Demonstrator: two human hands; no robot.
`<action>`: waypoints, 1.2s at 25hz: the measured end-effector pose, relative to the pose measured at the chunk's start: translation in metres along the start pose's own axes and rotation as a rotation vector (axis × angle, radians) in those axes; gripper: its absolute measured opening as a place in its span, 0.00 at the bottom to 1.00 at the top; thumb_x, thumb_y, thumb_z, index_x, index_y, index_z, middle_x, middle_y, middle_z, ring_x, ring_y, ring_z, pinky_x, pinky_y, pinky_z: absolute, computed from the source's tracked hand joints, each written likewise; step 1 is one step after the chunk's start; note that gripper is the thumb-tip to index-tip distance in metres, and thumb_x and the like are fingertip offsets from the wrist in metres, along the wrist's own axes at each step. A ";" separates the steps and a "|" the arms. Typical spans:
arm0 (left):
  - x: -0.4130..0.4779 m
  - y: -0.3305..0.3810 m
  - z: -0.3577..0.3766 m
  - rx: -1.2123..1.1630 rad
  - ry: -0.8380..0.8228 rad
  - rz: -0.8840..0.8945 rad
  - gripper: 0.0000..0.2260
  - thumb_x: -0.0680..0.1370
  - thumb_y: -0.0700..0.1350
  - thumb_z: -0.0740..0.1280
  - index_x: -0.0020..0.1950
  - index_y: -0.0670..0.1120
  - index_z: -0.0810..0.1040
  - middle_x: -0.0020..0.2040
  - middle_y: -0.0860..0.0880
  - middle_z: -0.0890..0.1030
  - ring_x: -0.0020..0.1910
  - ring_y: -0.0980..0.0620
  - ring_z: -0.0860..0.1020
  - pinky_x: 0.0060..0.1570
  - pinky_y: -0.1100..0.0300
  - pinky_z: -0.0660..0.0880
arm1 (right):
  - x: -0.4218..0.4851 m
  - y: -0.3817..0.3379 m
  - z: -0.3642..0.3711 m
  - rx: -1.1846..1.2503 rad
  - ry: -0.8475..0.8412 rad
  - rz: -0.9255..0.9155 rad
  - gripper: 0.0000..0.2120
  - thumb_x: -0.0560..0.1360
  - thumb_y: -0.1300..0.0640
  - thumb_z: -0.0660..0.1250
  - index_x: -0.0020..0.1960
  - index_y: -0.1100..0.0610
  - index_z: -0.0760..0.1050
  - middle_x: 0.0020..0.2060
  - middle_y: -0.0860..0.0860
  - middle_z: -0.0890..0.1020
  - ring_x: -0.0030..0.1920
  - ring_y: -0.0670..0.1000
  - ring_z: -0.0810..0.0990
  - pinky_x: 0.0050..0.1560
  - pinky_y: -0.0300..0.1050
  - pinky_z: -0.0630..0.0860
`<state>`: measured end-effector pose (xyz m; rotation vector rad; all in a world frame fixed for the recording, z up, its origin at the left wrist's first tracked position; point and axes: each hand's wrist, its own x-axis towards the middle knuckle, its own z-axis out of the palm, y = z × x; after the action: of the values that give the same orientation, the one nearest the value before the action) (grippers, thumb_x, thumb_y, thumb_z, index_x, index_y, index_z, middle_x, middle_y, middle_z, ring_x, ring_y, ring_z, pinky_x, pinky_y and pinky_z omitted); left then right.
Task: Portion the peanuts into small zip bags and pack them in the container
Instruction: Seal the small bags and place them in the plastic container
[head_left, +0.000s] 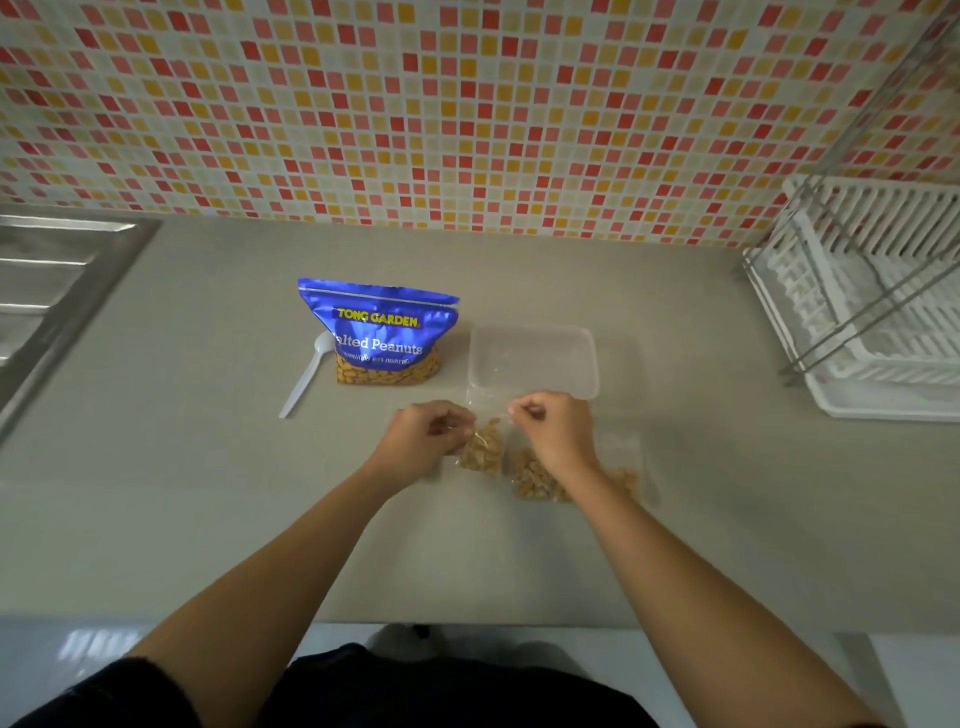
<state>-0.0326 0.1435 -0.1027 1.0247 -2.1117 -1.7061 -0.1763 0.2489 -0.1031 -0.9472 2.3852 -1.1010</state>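
A small clear zip bag (483, 448) holding peanuts hangs between my hands just above the counter. My left hand (423, 434) pinches its top left edge and my right hand (553, 423) pinches its top right edge. Two more filled zip bags (530, 475) lie flat on the counter under my right wrist. A blue bag of salted peanuts (382, 332) stands upright behind my left hand. A white plastic spoon (306, 376) lies to its left. The clear rectangular container (532, 358) sits behind my right hand with nothing visible in it.
A steel sink drainboard (52, 291) occupies the far left. A white dish rack (872, 301) stands at the right against the tiled wall (467, 114). The grey counter (208, 493) ends at a front edge near my body.
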 end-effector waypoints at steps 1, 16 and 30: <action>0.000 -0.006 0.006 0.083 0.033 -0.011 0.06 0.73 0.35 0.69 0.48 0.41 0.80 0.39 0.45 0.81 0.28 0.67 0.77 0.37 0.71 0.75 | -0.003 0.003 0.006 -0.039 0.010 -0.006 0.05 0.71 0.59 0.70 0.42 0.59 0.83 0.40 0.55 0.86 0.41 0.50 0.83 0.39 0.32 0.69; 0.012 -0.035 -0.038 0.615 0.248 0.140 0.09 0.73 0.38 0.68 0.53 0.40 0.82 0.45 0.39 0.80 0.44 0.41 0.78 0.47 0.60 0.69 | -0.004 -0.010 0.064 -0.333 -0.063 -0.357 0.11 0.69 0.63 0.64 0.50 0.63 0.79 0.42 0.60 0.81 0.45 0.62 0.78 0.48 0.51 0.76; 0.030 -0.056 -0.060 0.647 0.154 0.148 0.05 0.73 0.38 0.67 0.45 0.36 0.77 0.46 0.37 0.77 0.43 0.38 0.77 0.45 0.52 0.73 | 0.008 -0.035 0.112 -0.386 -0.171 -0.113 0.04 0.72 0.63 0.65 0.46 0.62 0.75 0.48 0.60 0.76 0.51 0.62 0.76 0.49 0.52 0.71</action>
<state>0.0014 0.0748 -0.1445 1.0650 -2.6116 -0.8460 -0.1055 0.1661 -0.1476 -1.2583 2.4699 -0.5709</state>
